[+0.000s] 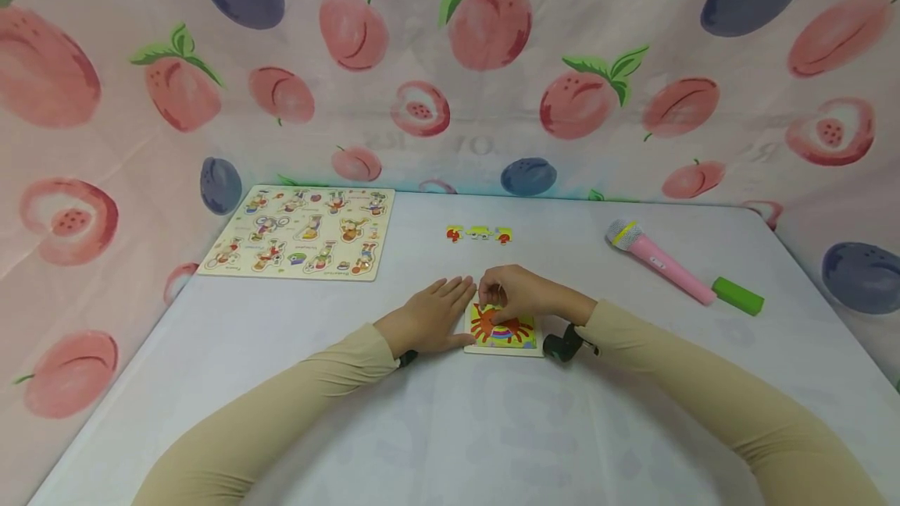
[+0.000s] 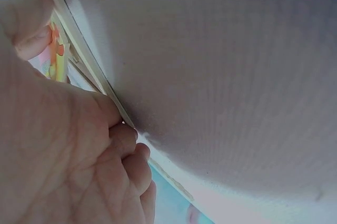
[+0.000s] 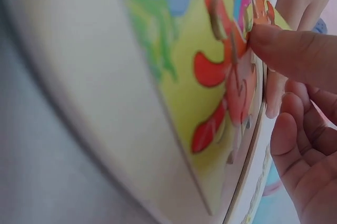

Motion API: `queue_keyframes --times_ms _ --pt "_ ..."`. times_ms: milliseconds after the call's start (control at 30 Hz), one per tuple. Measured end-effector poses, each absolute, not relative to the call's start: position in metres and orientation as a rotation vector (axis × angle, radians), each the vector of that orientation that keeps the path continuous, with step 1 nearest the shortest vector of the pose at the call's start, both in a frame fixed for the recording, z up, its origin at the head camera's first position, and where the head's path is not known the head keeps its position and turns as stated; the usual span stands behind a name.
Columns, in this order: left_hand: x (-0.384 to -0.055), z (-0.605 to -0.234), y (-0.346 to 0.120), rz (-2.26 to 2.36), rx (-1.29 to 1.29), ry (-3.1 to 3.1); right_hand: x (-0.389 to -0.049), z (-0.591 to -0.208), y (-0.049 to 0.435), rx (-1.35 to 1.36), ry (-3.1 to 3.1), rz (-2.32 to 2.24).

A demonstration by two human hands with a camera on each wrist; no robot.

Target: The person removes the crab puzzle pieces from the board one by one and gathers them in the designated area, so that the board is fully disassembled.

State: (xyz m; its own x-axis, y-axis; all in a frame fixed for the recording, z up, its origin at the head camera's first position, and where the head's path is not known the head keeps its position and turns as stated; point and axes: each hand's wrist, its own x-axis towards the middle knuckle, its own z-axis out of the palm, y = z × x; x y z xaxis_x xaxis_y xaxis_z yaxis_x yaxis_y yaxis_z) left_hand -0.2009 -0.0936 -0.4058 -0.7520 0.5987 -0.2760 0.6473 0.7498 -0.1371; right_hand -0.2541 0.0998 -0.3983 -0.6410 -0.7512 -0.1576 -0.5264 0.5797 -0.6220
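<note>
A small square crab jigsaw puzzle (image 1: 519,334), a red-orange crab on yellow in a pale frame, lies before me. My left hand (image 1: 434,317) lies along its left side, fingers extended and thumb at the lower left corner. Over the upper left part, my right hand (image 1: 519,291) has its fingers bent and pinches a yellow-and-orange puzzle piece (image 3: 258,3). In the right wrist view the thumb (image 3: 284,45) meets this tilted piece, while the index fingertip is hidden. The frame's edge (image 2: 87,48) runs beside the left fingers in the left wrist view.
Several loose puzzle pieces (image 1: 480,233) lie in a row beyond the puzzle. A large picture board (image 1: 330,268) is at the back left. To the right are a pink toy microphone (image 1: 664,264) and a green block (image 1: 738,296). A fruit-patterned cloth (image 1: 422,37) hangs behind the table.
</note>
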Motion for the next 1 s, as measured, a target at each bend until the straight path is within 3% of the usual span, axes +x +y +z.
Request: queue_keyframes --times_ms 1000 --pt "-0.1982 -0.3993 -0.0924 -0.315 0.986 2.723 -0.2511 -0.3983 0.1004 -1.145 2.428 -0.690"
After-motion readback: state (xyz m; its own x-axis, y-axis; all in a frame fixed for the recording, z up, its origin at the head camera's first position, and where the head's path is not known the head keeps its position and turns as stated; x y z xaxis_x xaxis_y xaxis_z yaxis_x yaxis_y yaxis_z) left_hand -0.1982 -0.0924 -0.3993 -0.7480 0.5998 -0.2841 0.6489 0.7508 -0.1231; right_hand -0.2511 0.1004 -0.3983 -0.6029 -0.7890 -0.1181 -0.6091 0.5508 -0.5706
